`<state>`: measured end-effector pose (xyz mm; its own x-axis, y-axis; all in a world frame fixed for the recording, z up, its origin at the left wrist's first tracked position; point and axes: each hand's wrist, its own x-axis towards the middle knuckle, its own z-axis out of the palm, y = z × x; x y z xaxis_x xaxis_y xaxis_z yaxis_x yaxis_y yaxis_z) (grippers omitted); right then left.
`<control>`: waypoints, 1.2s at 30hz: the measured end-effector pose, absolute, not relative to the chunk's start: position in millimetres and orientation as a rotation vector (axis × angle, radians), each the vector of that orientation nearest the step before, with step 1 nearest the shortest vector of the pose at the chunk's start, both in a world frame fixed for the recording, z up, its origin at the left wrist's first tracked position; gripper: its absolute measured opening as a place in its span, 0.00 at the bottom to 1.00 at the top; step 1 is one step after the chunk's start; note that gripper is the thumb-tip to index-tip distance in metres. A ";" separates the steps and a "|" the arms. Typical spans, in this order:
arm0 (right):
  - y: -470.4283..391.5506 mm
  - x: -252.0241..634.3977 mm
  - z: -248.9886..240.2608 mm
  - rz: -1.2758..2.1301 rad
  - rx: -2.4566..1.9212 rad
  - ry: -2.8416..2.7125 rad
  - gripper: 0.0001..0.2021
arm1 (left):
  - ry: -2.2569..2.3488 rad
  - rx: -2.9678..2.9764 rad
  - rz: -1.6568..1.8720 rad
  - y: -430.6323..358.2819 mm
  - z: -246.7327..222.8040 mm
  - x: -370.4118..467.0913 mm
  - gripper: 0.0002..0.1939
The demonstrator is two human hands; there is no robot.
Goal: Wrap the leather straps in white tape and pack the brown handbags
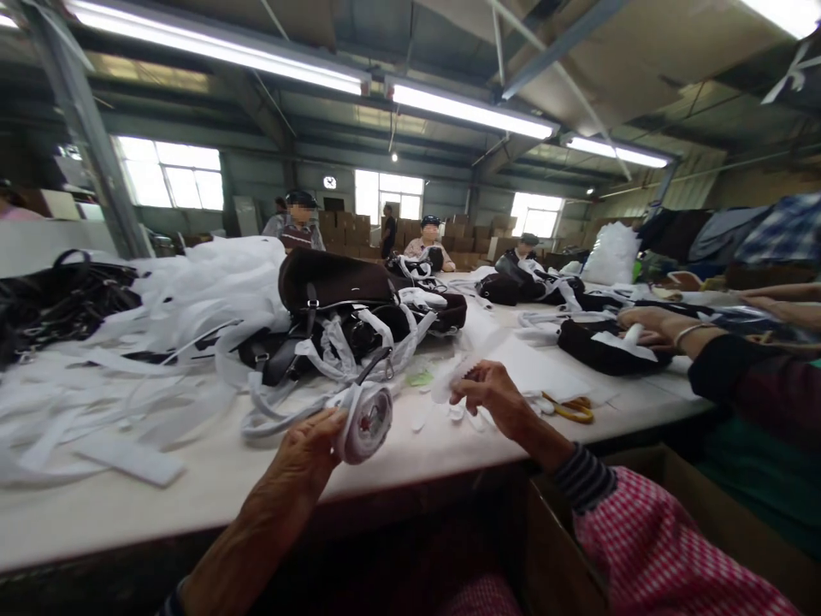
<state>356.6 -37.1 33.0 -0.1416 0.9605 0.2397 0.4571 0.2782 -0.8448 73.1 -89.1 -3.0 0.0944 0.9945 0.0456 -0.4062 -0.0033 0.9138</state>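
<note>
My left hand grips what looks like a roll of clear tape just above the table's front part. Pinched in the fingers of my right hand is a small translucent piece, possibly a strip of tape; its far end hangs over the white table. Beyond both hands lies a dark brown handbag with its straps wrapped in white padding. Small white scraps lie under my right hand, beside yellow-handled scissors.
A large heap of white foam strips covers the left of the table. Black straps are piled behind it. At right, a co-worker's hand touches a black bag. A cardboard box stands below the front edge.
</note>
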 end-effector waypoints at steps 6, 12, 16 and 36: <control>-90.6 294.1 16.2 1.237 -0.821 -1.288 0.07 | 0.714 0.745 1.410 -86.9 -9.7 81.0 0.20; -92.4 248.3 5.8 1.336 -0.809 -1.098 0.13 | 0.662 0.925 1.361 -99.8 -3.1 88.1 0.14; -84.9 241.5 0.4 1.327 -0.891 -1.210 0.13 | 0.797 1.080 1.334 -97.4 -7.0 87.6 0.14; -70.6 323.6 -49.8 0.453 -0.791 -2.043 0.08 | 1.454 2.698 0.630 -73.3 -32.7 123.9 0.08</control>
<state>323.6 -70.6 -49.8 -0.4161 0.6817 0.6019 0.3635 0.7314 -0.5771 123.9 -73.3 -32.7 0.4874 0.8038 0.3411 0.7987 -0.5683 0.1979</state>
